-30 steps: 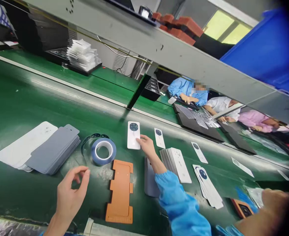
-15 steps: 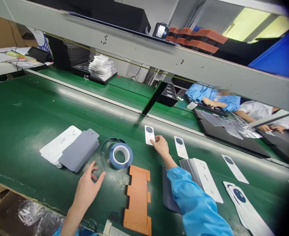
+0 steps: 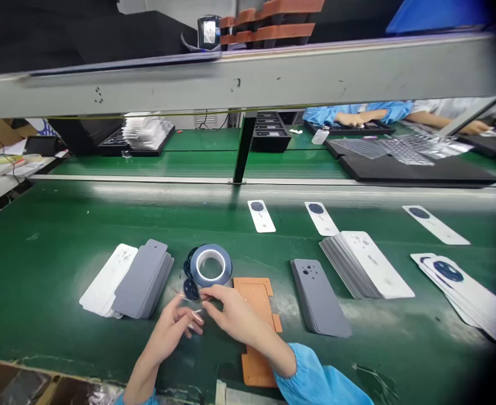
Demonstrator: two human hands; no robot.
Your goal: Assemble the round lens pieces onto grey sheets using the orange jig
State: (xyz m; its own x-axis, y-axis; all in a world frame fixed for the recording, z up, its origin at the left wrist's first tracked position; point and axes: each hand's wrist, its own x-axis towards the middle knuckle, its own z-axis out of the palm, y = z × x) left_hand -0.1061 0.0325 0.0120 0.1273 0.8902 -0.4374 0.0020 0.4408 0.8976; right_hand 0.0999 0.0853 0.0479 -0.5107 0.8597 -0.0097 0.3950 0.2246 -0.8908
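My left hand [image 3: 172, 331] and my right hand [image 3: 231, 315] are close together in front of a roll of blue tape [image 3: 226, 269]. The fingertips of both pinch a clear film strip that carries a dark round camera-lens sticker [image 3: 191, 289]. More dark stickers lie against the roll's left side. My right forearm crosses over an orange notched fixture plate [image 3: 256, 301], hiding part of it. Left of the hands lie a stack of grey phone-back sheets [image 3: 142, 281] and a stack of white ones [image 3: 108, 281].
Another grey stack [image 3: 321, 298] and a fanned white stack [image 3: 372, 261] lie right. White panels with dark lens stickers [image 3: 261, 216] stand along the back; more overlap at far right [image 3: 467, 287]. A shelf beam [image 3: 248, 81] crosses above, with a post [image 3: 244, 149]. Co-workers' hands [image 3: 349, 119] work beyond.
My right hand has let go of a white panel at the back and come down to the tape roll. My left hand has moved right to meet it. The camera view has levelled.
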